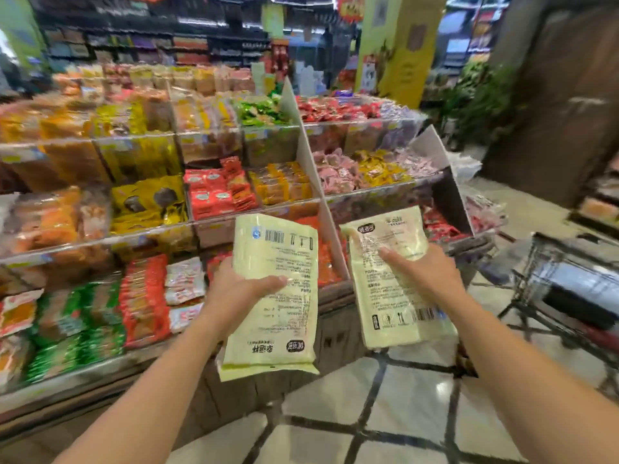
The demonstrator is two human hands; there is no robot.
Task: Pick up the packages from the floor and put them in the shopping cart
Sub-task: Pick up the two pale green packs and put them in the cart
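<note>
okay, both arms out in front of me, a pale yellow package in each hand. my left hand point(239, 289) grips the left package point(273, 296) along its left edge, thumb curled over the printed back, barcode at the top and the label upside down at the bottom. my right hand point(423, 274) holds the right package point(388, 296), thumb pressed across the print, barcode down near the lower right corner. the two packs are held up side by side, apart from each other, above the tiled floor point(402, 406). straight ahead is the snack display point(134, 182), tiers of red, yellow, orange and green packets behind clear fronts. the shopping cart point(569, 283) stands off to my right, dark wire frame, well clear of both packages.
</note>
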